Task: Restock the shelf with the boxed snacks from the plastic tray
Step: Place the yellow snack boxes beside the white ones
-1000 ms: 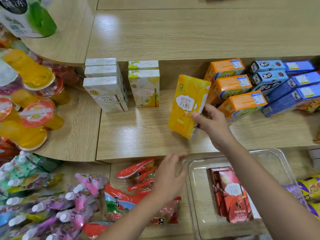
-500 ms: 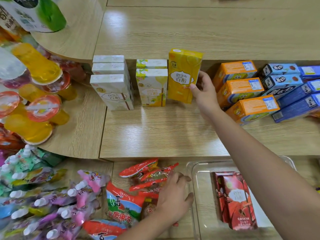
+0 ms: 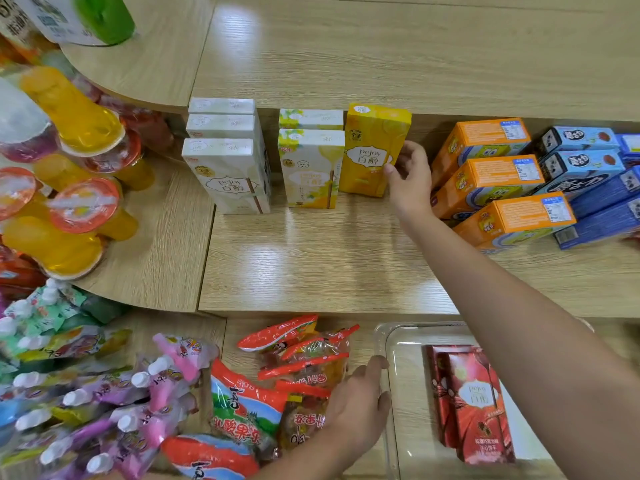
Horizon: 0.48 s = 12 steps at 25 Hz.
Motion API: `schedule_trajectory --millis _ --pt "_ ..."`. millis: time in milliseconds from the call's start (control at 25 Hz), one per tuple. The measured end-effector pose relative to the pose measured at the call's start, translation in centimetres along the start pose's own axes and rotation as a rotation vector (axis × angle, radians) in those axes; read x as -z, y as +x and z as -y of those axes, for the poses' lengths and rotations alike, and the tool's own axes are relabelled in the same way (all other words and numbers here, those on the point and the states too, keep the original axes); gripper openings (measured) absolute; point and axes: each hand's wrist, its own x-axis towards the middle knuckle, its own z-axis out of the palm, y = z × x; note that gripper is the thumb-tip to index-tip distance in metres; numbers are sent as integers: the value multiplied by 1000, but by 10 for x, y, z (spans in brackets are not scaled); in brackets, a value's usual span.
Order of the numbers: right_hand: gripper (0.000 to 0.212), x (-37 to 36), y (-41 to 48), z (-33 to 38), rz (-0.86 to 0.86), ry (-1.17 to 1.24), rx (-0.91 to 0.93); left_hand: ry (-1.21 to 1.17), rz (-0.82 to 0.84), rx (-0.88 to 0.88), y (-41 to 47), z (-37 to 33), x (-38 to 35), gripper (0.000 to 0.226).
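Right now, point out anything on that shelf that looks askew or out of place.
Only the yellow box: it stands a little behind the front pale-yellow box beside it, not flush, with the right hand holding its edge. The orange boxes lie stepped but orderly. Nothing spilled or damaged.

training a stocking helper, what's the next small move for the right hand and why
Probably release the yellow box and bring the right hand down to the tray: the box stands upright on the shelf, and red boxes lie in it.
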Motion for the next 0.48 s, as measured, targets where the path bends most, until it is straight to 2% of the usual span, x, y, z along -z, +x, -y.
schedule_trajectory --millis 480 --pt "37 -6 5 7 -95 -97 -44 -46 -87 42 -7 16 7 38"
